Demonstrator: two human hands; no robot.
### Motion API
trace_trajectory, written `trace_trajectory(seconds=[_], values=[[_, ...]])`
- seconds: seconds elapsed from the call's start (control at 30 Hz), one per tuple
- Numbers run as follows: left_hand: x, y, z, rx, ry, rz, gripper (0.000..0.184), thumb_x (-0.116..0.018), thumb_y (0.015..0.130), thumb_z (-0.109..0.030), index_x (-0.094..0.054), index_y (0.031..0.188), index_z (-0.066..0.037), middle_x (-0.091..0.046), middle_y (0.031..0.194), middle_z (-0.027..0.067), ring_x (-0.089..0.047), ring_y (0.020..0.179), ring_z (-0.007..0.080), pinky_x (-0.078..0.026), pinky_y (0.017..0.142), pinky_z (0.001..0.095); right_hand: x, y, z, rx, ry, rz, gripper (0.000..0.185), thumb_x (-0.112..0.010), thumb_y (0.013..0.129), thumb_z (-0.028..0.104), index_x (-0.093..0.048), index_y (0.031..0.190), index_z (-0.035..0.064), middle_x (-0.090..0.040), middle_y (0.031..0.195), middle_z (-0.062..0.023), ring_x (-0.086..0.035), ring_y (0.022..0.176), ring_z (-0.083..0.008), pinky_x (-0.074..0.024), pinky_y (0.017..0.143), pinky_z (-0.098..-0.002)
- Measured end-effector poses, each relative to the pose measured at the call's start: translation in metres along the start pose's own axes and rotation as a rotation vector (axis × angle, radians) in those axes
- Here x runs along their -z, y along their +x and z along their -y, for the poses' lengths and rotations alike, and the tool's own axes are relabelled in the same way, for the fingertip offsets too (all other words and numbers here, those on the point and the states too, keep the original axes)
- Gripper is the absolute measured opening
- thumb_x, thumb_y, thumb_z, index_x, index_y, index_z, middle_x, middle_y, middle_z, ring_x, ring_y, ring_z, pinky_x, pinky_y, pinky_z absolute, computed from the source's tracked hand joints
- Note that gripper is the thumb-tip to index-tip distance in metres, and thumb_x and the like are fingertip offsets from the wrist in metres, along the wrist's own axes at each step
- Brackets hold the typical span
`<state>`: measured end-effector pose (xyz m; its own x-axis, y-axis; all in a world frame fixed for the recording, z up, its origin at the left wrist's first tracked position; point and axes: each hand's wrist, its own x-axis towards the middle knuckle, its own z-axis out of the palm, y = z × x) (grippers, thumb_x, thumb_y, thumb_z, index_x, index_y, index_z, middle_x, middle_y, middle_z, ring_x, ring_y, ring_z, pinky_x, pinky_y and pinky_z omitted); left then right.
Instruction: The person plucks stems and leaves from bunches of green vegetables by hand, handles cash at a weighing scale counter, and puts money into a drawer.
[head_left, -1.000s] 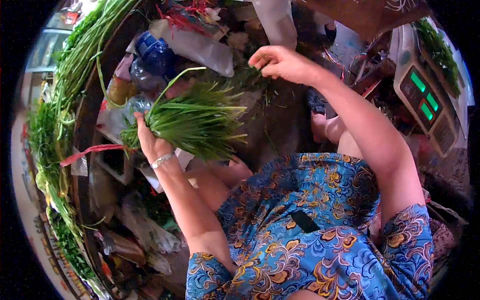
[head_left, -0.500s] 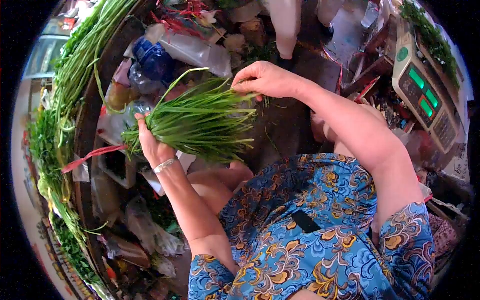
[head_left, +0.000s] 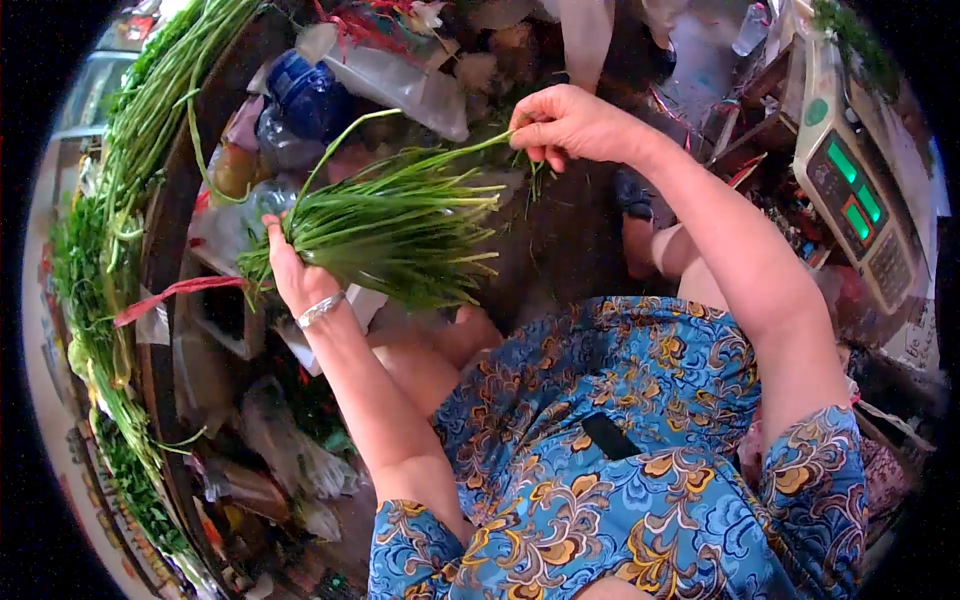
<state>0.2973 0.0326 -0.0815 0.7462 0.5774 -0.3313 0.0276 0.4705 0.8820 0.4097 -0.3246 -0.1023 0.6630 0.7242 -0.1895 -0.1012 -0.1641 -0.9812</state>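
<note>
My left hand (head_left: 298,278), with a silver bracelet at the wrist, is wrapped round a bunch of long green stalks (head_left: 400,225). The cut ends of the bunch fan out to the right, and one longer stalk curves up above it. Up and to the right, my right hand (head_left: 567,125) is closed with fingertips pinched on a green stalk (head_left: 480,150) that stretches from the top of the bunch. A few short green bits hang just under the right fingers. A red tie (head_left: 180,292) sticks out to the left of my left hand.
Long green vegetables (head_left: 150,130) lie along the ledge at the left. A blue plastic container (head_left: 308,95) and clear bags (head_left: 290,440) sit inside it. At the right stands a scale (head_left: 850,190) with green digits. Another person's leg (head_left: 587,40) shows at the top.
My right hand went left and down to the bunch's tips, then moved back up and right with a stalk pinched in it. My left hand has stayed nearly in place around the bunch.
</note>
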Motion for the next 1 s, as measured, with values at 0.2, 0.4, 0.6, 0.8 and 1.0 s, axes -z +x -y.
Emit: trace_trajectory(seconds=[0.2, 0.4, 0.6, 0.8, 1.0], values=[[-0.001, -0.006, -0.009, -0.053, -0.026, -0.046, 0.042, -0.040, 0.098, -0.041, -0.061, 0.098, -0.004, -0.067, 0.090, 0.0079, -0.064, 0.074, 0.0241, -0.053, 0.069, 0.0371, 0.023, 0.000, -0.020, -0.071, -0.162, -0.207, 0.016, -0.059, 0.088, 0.021, -0.060, 0.085, 0.0058, -0.058, 0.068, 0.0005, -0.054, 0.049, -0.0053, -0.0364, 0.042, -0.0182], [-0.018, -0.026, -0.007, -0.274, 0.226, -0.125, 0.044, -0.038, 0.098, -0.039, -0.062, 0.097, -0.002, -0.068, 0.091, 0.0083, -0.064, 0.078, 0.0226, -0.053, 0.070, 0.0361, -0.012, 0.002, -0.017, -0.022, 0.017, 0.063, 0.013, -0.062, 0.085, 0.018, -0.061, 0.090, 0.0059, -0.063, 0.078, -0.0009, -0.060, 0.065, -0.0077, -0.0427, 0.054, -0.0200], [-0.037, -0.027, 0.004, -0.327, 0.232, -0.054, 0.043, -0.031, 0.099, -0.035, -0.059, 0.089, -0.004, -0.065, 0.086, 0.0059, -0.060, 0.077, 0.0210, -0.052, 0.074, 0.0361, -0.072, 0.022, -0.041, 0.252, -0.051, 0.130, 0.033, -0.069, 0.074, 0.021, -0.064, 0.100, 0.0021, -0.066, 0.090, -0.0108, -0.062, 0.085, -0.0187, -0.0493, 0.077, -0.0321], [-0.031, -0.021, 0.009, -0.180, 0.132, 0.126, 0.040, -0.042, 0.096, -0.039, -0.064, 0.093, -0.005, -0.067, 0.090, 0.0087, -0.063, 0.081, 0.0242, -0.053, 0.077, 0.0398, -0.104, 0.025, -0.025, 0.077, -0.643, -0.123, 0.051, -0.070, 0.070, 0.034, -0.060, 0.110, 0.0043, -0.062, 0.105, -0.0198, -0.059, 0.098, -0.0363, -0.0473, 0.085, -0.0435], [-0.027, -0.011, -0.002, -0.210, 0.320, -0.072, 0.043, -0.036, 0.099, -0.034, -0.058, 0.110, 0.001, -0.062, 0.104, 0.0101, -0.058, 0.087, 0.0195, -0.051, 0.080, 0.0348, -0.106, 0.019, -0.031, 0.142, -0.209, -0.105, 0.044, -0.065, 0.076, 0.037, -0.062, 0.107, 0.0042, -0.062, 0.104, -0.0208, -0.058, 0.102, -0.0342, -0.0449, 0.087, -0.0414]])
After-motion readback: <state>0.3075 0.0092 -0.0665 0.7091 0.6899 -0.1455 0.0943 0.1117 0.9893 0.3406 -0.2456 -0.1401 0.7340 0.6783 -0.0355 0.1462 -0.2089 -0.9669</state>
